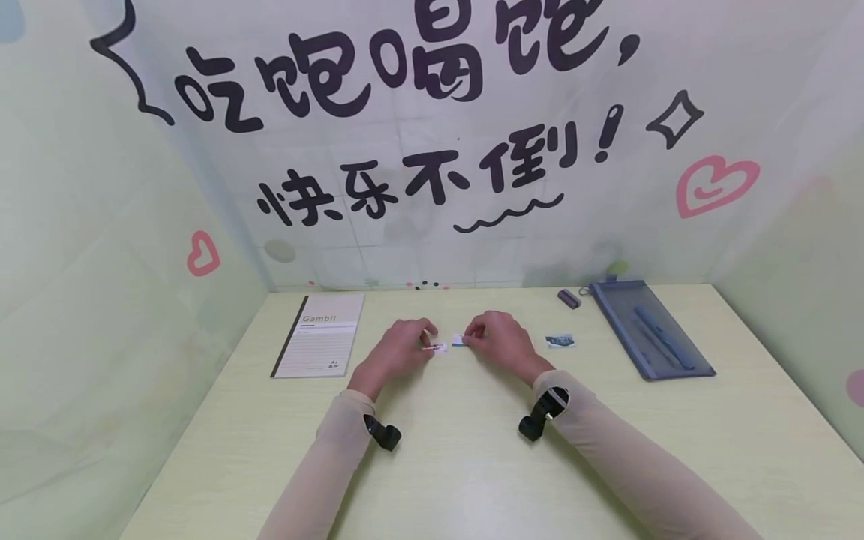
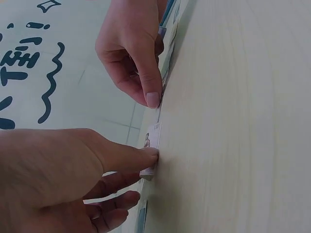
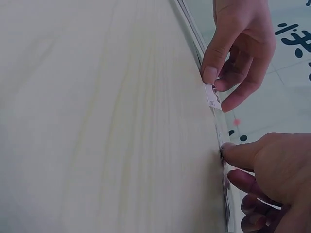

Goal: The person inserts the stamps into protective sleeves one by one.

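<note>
My left hand (image 1: 401, 348) pinches a small white printed card (image 1: 440, 347) near the middle of the table. In the left wrist view the thumb lies over this card (image 2: 153, 135), which bears a small dark figure; part of it is hidden. Just to the right, my right hand (image 1: 502, 341) pinches a small white and blue card (image 1: 457, 340) between thumb and forefinger. A short gap separates the two cards. Another small card (image 1: 560, 341) with a blue-grey picture lies flat to the right of my right hand.
A notebook (image 1: 319, 337) marked "Gambit" lies at the left. Toward the back right are a dark purple sharpener-like block (image 1: 569, 298) and a blue mesh zip pouch (image 1: 624, 322) with pens (image 1: 661, 337) inside. A printed cloth wall (image 1: 405, 247) closes off the table's back.
</note>
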`<state>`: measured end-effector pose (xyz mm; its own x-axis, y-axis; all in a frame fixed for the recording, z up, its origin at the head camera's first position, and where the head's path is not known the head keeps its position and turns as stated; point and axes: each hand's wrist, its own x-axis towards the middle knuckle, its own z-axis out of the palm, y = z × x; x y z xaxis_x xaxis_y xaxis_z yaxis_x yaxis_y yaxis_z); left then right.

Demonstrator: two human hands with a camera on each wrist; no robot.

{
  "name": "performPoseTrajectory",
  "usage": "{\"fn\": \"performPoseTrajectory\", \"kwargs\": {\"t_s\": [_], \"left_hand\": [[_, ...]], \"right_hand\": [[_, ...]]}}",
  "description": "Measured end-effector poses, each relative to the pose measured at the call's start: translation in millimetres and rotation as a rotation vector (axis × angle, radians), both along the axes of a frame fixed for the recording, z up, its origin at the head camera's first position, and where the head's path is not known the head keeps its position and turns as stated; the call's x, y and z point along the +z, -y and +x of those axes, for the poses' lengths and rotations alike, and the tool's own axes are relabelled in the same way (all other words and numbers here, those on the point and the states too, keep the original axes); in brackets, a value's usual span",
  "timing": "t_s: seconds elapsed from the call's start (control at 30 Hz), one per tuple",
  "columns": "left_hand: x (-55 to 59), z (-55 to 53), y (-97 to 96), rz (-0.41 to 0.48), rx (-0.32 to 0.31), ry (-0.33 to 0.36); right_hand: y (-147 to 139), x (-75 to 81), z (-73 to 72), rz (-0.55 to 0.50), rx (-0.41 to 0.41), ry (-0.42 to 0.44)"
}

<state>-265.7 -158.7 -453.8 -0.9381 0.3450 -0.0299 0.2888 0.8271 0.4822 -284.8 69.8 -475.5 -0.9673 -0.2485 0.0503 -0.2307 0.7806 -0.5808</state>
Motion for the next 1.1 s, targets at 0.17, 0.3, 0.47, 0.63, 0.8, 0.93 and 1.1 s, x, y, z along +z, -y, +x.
{"fn": "performPoseTrajectory", "kwargs": {"t_s": [0.17, 0.3, 0.47, 0.63, 0.8, 0.93, 1.1], "left_hand": [[-0.6, 2.2, 2.5, 0.029, -0.002, -0.041], [-2.6, 3.4, 7.8, 0.121, 0.013, -0.106], [-6.8, 3.5, 15.1, 0.265, 0.035, -0.162], [-9.8, 4.3, 21.3, 0.444, 0.085, -0.111], [-11.8, 3.9, 22.7, 0.502, 0.132, -0.094], [-11.5, 4.4, 23.0, 0.504, 0.181, -0.104], [-11.3, 5.2, 23.9, 0.523, 0.199, -0.092]], "right_hand": [[3, 0.1, -2.7, -0.05, 0.005, -0.03], [9, -0.2, -7.3, -0.079, 0.022, -0.047], [17, -0.9, -14.5, -0.129, 0.063, -0.016], [28, -1.4, -19.2, -0.152, 0.085, 0.042], [35, -2.0, -20.8, -0.126, 0.071, 0.048], [38, -0.5, -20.7, -0.106, 0.06, 0.052], [39, 1.1, -21.0, -0.106, 0.046, 0.07]]}}
